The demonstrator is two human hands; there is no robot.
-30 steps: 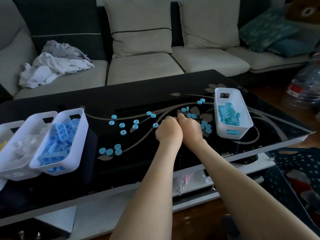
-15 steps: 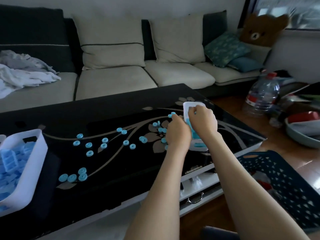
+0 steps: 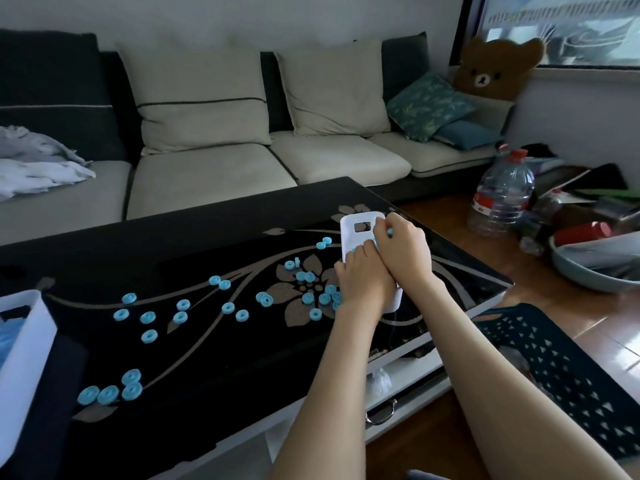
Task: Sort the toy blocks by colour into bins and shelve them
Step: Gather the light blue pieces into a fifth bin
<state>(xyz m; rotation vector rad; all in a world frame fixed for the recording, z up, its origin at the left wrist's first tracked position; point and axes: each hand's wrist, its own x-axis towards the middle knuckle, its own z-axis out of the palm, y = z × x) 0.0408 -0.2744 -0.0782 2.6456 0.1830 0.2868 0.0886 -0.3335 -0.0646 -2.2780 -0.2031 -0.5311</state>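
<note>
A small white bin (image 3: 354, 226) stands at the right end of the black glass table (image 3: 194, 244). Both my hands hover over it, side by side. My right hand (image 3: 405, 252) has its fingers curled above the bin's middle, and a light-blue piece shows between them. My left hand (image 3: 363, 277) is curled over the bin's near-left rim, with bits of blue at its fingertips. Several light-blue rings (image 3: 313, 289) lie scattered on the table left of the bin, and more blue rings (image 3: 130, 388) lie near the front edge.
Another white bin (image 3: 26, 344) holding blue blocks sits at the table's left end. A dark blue perforated basket (image 3: 554, 368) stands on the floor to the right, with a water bottle (image 3: 502, 199) and a grey basin (image 3: 595, 271) beyond. A sofa (image 3: 207, 174) runs behind the table.
Both hands went from fists among the rings at mid-table to the small white bin on the right. My view swung right, so the left bins slid mostly out of frame.
</note>
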